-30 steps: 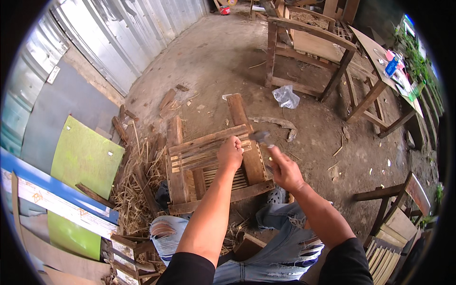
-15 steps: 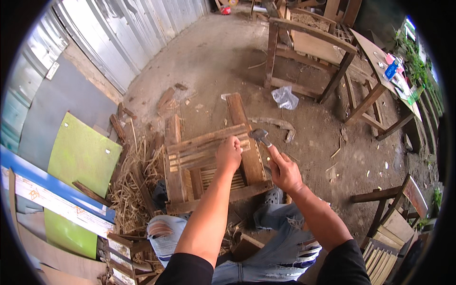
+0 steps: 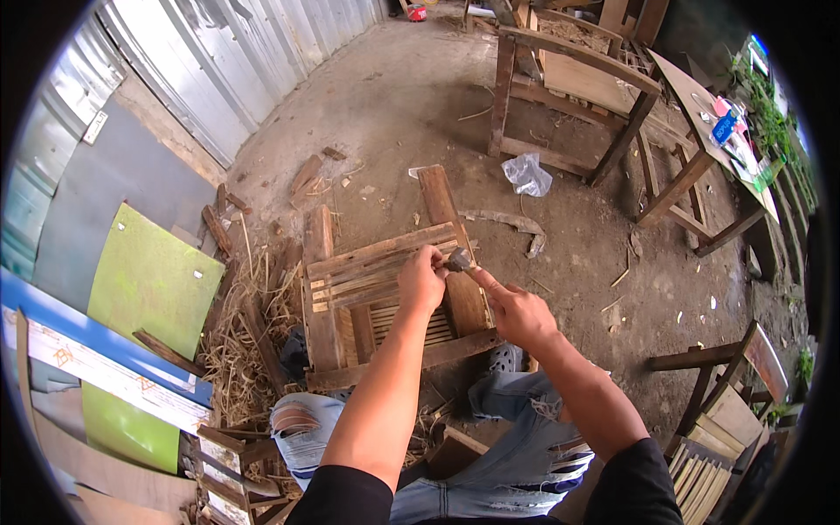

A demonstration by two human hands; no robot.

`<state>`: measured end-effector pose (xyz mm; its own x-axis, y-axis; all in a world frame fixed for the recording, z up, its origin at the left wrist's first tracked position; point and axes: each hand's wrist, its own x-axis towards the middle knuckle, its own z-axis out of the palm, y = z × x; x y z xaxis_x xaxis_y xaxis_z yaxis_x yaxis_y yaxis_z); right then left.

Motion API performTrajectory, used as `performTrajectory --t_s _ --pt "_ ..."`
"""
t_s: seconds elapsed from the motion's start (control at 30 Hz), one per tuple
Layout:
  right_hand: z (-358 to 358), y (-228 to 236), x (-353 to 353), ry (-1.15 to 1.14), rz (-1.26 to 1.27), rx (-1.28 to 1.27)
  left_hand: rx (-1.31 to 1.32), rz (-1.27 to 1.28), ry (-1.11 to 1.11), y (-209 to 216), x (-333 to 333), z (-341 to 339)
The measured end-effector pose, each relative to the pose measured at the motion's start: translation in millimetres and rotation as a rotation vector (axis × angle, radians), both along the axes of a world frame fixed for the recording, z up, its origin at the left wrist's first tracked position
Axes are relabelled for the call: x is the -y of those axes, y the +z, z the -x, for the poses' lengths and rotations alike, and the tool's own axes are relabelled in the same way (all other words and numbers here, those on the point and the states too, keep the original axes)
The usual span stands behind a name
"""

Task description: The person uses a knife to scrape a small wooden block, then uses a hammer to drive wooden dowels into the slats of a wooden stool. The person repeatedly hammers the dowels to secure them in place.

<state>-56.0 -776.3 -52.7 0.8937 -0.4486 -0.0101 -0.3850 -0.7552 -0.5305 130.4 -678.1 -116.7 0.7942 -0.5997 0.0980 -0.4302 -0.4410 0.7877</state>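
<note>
Hammer head right beside my left fingers.
My right hand (image 3: pixel 518 313) grips the hammer (image 3: pixel 458 260); my left hand (image 3: pixel 421 280) is closed on the wooden frame (image 3: pixel 367 262).

I see a dirt floor (image 3: pixel 411 96), a corrugated metal wall (image 3: pixel 219 61) at left, and a bare wooden chair frame (image 3: pixel 569 96) standing well beyond.
</note>
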Motion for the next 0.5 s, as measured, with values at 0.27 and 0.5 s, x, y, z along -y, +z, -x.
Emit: performTrajectory --t_s 0.27,0.5 --pt "-15.9 8.0 11.0 -0.112 -0.156 0.387 -0.062 0.193 -0.128 33.5 -29.8 1.8" --pt "-25.4 27.0 13.2 -0.161 -0.198 0.244 0.137 -0.186 0.072 63.1 -164.2 -57.4"
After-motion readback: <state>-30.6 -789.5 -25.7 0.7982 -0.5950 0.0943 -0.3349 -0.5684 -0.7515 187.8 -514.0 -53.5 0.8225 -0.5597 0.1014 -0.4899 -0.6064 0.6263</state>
